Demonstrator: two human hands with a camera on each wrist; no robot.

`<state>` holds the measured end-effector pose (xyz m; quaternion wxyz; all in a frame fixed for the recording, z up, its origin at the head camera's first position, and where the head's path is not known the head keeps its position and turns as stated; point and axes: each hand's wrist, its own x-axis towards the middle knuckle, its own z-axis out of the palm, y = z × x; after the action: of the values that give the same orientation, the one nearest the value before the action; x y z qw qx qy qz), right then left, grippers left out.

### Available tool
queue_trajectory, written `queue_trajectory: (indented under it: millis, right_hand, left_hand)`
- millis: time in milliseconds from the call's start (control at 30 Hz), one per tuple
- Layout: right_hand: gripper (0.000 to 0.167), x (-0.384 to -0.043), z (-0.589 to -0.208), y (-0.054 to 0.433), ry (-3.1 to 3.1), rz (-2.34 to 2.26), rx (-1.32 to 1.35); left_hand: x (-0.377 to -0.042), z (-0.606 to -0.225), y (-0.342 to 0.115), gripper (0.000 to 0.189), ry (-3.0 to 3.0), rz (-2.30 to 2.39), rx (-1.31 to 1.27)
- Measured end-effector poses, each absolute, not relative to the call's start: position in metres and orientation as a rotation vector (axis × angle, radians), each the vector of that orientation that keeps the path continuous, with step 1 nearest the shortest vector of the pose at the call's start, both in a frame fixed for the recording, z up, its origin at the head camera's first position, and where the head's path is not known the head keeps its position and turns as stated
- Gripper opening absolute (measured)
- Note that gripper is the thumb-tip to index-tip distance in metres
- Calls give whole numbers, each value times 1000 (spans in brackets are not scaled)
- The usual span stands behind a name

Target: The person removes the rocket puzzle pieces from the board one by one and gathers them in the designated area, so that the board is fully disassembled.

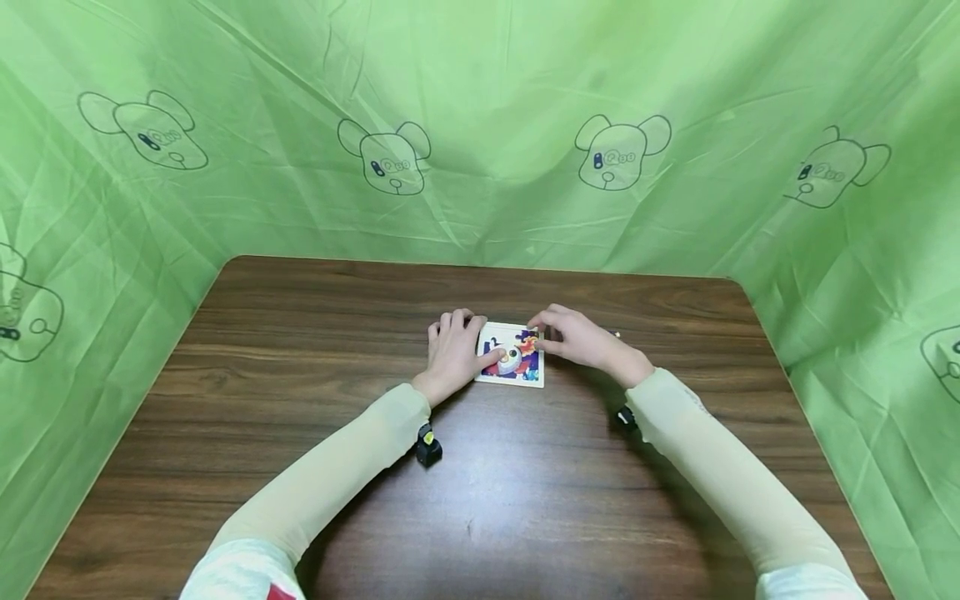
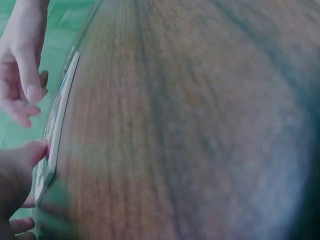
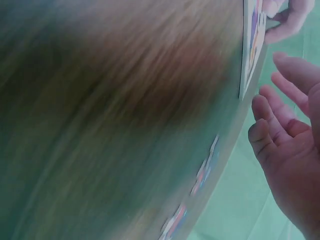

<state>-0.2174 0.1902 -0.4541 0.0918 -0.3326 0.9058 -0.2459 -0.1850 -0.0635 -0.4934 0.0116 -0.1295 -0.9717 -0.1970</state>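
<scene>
A small square jigsaw puzzle (image 1: pixel 510 377) with a pale border and a colourful picture lies on the brown table. My left hand (image 1: pixel 453 350) rests at its left side, the thumb pressing on the picture and the other fingers spread along the left edge. At the upper right corner is my right hand (image 1: pixel 576 337), thumb and index finger apart. The right wrist view shows the right hand (image 3: pixel 295 130) with loosely bent fingers and nothing in them, just off the puzzle's edge (image 3: pixel 243 75). In the left wrist view the left thumb (image 2: pixel 34 151) touches the puzzle (image 2: pixel 62 110).
Small flat coloured pieces (image 3: pixel 205 167) lie on the table in the right wrist view; a tiny pale bit (image 1: pixel 617 334) shows beyond the right wrist. The wooden table (image 1: pixel 480 517) is surrounded by green cloth (image 1: pixel 495 100). Black wrist cameras (image 1: pixel 428 448) hang below the sleeves.
</scene>
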Motion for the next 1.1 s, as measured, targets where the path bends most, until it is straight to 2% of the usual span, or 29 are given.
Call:
queue_trajectory:
  millis: [400,600,800,1100]
  right_hand:
    - [37,-216,-466,174,2648,-708,-932]
    - [36,-215,-465,175,2597,-726,-958]
    - [32,-218,-463,177,2556,-730,-1010]
    - [31,-223,-455,168,2484,-642,-947]
  left_hand:
    - [-179,-495,-68,75,-3043,-648,-399]
    - [-175,-497,-71,77,-3026,-751,-390]
    - [-177,-497,-71,71,-3029,-753,-423]
    - [-179,-497,-73,70,-3030,-755,-404]
